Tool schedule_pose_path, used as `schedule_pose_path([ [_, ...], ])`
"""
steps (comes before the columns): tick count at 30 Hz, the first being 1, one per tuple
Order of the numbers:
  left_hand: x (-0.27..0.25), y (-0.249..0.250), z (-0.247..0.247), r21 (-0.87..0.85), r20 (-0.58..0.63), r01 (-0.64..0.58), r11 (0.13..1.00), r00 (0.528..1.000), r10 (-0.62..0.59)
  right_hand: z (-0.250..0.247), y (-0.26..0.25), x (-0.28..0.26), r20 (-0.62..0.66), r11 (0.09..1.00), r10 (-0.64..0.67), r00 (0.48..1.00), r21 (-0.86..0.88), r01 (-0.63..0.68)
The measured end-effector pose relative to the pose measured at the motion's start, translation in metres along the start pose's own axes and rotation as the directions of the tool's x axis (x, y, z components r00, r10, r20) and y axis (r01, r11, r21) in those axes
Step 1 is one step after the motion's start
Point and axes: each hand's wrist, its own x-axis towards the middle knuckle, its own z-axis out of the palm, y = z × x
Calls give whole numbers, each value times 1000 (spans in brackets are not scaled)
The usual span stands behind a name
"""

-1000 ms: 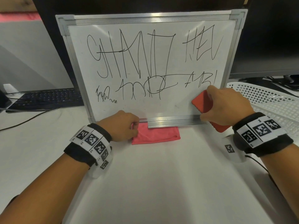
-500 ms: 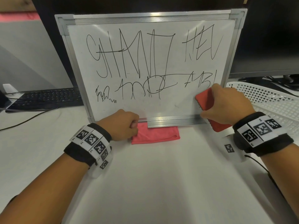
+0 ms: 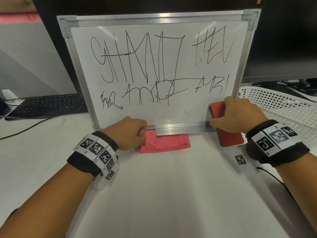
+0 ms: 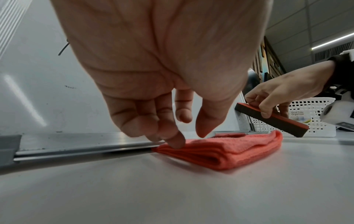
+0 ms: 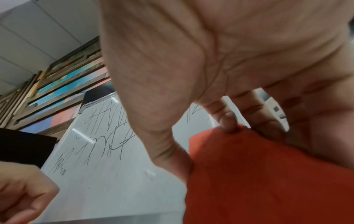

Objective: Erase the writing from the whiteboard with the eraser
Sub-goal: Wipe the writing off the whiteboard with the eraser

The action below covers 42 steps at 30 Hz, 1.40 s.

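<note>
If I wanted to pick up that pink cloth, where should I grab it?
Probably the cloth is best pinched at its thick folded near edge, coming from the table side. Its far edge is tucked under the whiteboard tray, and the left hand touches its left corner, so the front right is freest.

L hand (image 3: pixel 127 133): fingers curled down, tips resting at whiteboard (image 3: pixel 154 115) bottom-left edge. R hand (image 3: pixel 235 115): thumb + fingers pinching eraser (image 3: pixel 229 134), at whiteboard lower-right corner. Both forearms extended fwd, wrists banded.
</note>
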Motion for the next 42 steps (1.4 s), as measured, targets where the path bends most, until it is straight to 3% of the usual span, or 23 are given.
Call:
schedule_pose_path([
  [7,0,2,0,5,11,6,1000,1000,-6,-4,-1,-1,-164,983,3,986,181,28],
  [14,0,3,0,5,18,3,1000,1000,-3,2,-1,-2,-23,997,-18,1000,71,19],
  [19,-1,4,-1,8,16,6,1000,1000,-6,-8,-1,-2,-181,980,-23,983,193,58],
  [24,-1,5,0,3,18,5,1000,1000,-5,3,-4,-5,17,999,-36,999,34,36],
  [34,-1,4,-1,4,20,15,1000,1000,-15,0,-2,-3,-30,998,-56,998,29,56],
  [42,-1,5,-2,5,24,19,1000,1000,-19,3,1,-2,117,999,-35,993,-37,39],
])
